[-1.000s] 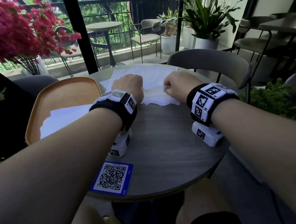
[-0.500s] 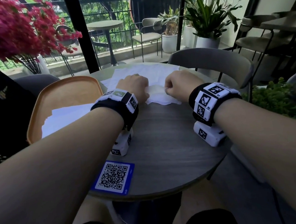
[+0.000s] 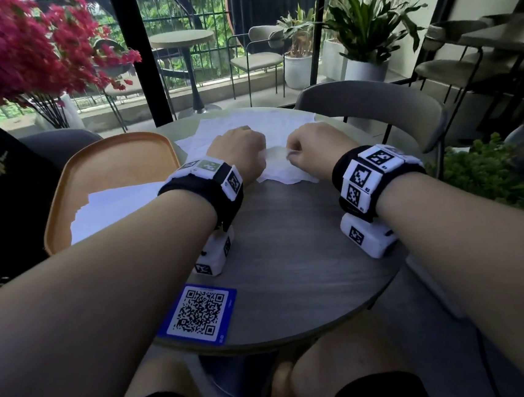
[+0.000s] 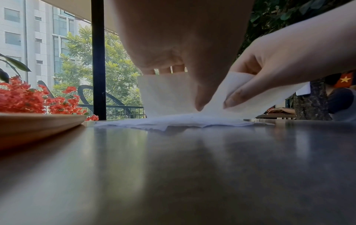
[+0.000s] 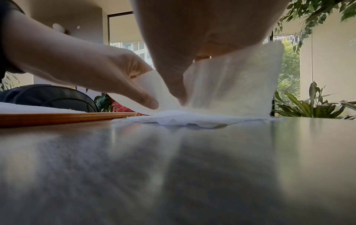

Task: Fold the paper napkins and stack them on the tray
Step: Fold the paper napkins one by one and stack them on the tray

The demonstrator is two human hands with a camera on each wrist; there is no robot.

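A blue QR-code card (image 3: 201, 313) lies on the round table (image 3: 292, 259), red flowers (image 3: 15, 46) beyond.

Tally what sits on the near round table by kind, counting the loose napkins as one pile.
Tray: 1
Folded napkin stack on the tray: 1
Loose napkin pile: 1
Napkin held up by both hands: 1
QR code card: 1
Total: 5
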